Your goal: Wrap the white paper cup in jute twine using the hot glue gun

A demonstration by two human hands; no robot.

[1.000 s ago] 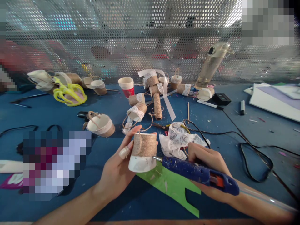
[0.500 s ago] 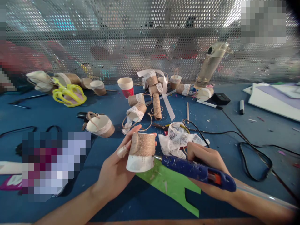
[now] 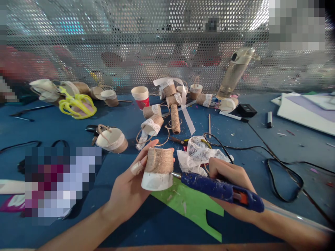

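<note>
My left hand (image 3: pixel 131 188) holds a paper cup (image 3: pixel 158 182) tilted, its thumb and fingers around the sides. Brown twine (image 3: pixel 161 161) is wound around part of the cup, and the white part beneath is bare. In my right hand (image 3: pixel 232 174) is a blue glue gun (image 3: pixel 222 190) with a clear glue stick (image 3: pixel 298 218) out of its back. The gun's metal tip is at the cup's right side, by the twine's edge; whether they touch I cannot tell. A bandage-like wrap (image 3: pixel 136 168) is on a left finger. Beneath lies a green sheet (image 3: pixel 191 202).
White lace (image 3: pixel 196 153) and scissors (image 3: pixel 180 141) lie just past my hands. Several twine-wrapped cups, a twine spool (image 3: pixel 175 118), a red-and-white cup stack (image 3: pixel 141 97) and a water bottle (image 3: pixel 234 75) stand farther back. A black cord (image 3: pixel 272 157) runs along the right.
Both hands stay nearly in place. The cup has turned or tipped very slightly in my left hand, and the glue gun's tip remains at its right side.
</note>
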